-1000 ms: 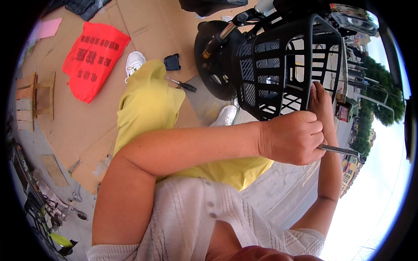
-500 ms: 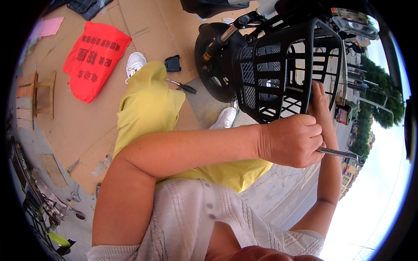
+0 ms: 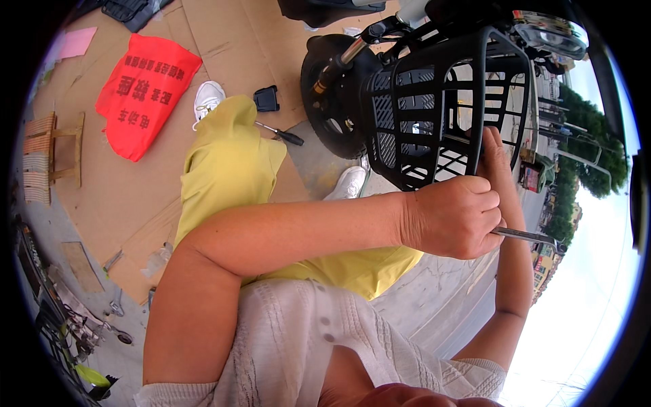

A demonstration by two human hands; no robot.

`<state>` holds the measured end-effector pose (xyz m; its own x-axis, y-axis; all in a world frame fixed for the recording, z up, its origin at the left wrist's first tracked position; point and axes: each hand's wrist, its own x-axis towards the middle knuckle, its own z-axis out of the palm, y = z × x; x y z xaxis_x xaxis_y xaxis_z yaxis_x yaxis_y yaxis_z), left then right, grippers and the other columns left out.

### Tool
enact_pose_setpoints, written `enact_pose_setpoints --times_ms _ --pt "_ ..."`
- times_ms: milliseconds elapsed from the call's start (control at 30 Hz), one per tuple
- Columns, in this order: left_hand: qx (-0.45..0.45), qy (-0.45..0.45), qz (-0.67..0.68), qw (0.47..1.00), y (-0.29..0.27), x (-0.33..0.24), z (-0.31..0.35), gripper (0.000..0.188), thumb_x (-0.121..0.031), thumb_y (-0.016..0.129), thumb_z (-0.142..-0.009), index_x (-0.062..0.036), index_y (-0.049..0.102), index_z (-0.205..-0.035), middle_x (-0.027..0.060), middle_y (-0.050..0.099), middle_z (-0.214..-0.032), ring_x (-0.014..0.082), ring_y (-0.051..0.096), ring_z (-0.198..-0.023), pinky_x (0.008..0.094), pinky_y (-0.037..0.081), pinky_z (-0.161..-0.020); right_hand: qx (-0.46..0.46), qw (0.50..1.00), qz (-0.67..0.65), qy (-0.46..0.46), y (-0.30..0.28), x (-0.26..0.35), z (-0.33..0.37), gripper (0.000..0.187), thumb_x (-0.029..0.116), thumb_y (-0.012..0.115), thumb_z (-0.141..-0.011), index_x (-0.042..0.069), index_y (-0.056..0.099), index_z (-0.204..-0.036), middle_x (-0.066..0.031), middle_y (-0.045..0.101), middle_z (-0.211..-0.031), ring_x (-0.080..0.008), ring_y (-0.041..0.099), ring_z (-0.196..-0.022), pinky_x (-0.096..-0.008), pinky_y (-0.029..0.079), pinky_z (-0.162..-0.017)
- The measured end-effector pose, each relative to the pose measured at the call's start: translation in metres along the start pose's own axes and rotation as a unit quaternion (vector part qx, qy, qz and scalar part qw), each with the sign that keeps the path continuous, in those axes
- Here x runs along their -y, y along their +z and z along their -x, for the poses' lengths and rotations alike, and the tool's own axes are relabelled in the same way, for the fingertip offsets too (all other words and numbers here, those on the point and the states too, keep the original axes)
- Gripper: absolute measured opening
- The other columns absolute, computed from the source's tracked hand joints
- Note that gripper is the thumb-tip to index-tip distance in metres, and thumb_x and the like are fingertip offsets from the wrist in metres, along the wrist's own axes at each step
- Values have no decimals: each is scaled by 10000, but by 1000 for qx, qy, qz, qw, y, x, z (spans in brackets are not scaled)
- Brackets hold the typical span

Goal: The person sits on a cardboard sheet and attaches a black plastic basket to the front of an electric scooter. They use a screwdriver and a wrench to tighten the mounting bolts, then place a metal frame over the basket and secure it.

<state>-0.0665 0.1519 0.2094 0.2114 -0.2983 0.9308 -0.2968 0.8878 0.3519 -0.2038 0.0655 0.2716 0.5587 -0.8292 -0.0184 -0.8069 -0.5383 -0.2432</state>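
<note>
in the head view, the left hand (image 3: 453,218) is curled tight round a metal wrench (image 3: 527,235), seemingly for a firm hold on its slim shaft. the right hand (image 3: 494,154) sits at the rim of a black basket (image 3: 481,102) near a wheel (image 3: 327,105), perhaps steadying it; whether that grip pinches anything, i cannot tell. the left fist hides part of the right forearm (image 3: 513,278). a screwdriver (image 3: 289,137) and red bag (image 3: 146,95) lie on cardboard (image 3: 122,217).

The basket (image 3: 439,102) looked of smooth plastic, the wrench (image 3: 525,235) of shiny metal, the trousers (image 3: 227,159) of cloth, the cardboard (image 3: 135,203) matt
</note>
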Motion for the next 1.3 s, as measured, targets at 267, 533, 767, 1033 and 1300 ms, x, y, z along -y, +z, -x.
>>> enact_pose_setpoints --times_ms 267,533,767,1033,1300 --pt "9 11 -15 1000 -4 0 -1 219 -99 695 -736 -99 536 -586 -10 437 -606 161 457 -602 300 333 -518 120 956 70 260 -6 -5 -17 187 156 594 -940 -18 552 -995 -205 612 -934 -379 624 -808 -425 488 -667" --pt "21 10 -7 1000 -3 2 0 212 -92 696 -733 -97 538 -591 -9 439 -605 161 459 -602 296 340 -520 172 977 124 15 -7 9 -11 181 53 580 -873 14 599 -1049 -158 567 -933 -342 627 -855 -415 513 -654" --pt "14 16 -10 1000 -4 -1 -1 188 -78 682 -730 -96 546 -601 -11 443 -601 161 459 -594 289 345 -516 181 950 206 -147 -3 -23 -17 185 47 600 -851 23 627 -1032 -102 539 -711 -281 579 -580 -366 463 -508" --pt "5 18 -7 1000 -4 0 -1 213 -74 689 -734 -116 530 -599 -16 424 -602 159 452 -589 295 332 -498 208 833 -249 448 -13 -23 -35 202 149 524 -963 -9 603 -1062 35 429 -686 -35 312 -494 -211 223 -379" --pt "32 26 -16 999 -6 3 -4 176 -72 732 -730 -148 592 -654 -22 366 -600 156 416 -564 293 285 -476 208 976 60 7 -24 -21 -2 283 58 570 -831 -9 587 -1105 -198 641 -988 -379 605 -951 -420 487 -843"
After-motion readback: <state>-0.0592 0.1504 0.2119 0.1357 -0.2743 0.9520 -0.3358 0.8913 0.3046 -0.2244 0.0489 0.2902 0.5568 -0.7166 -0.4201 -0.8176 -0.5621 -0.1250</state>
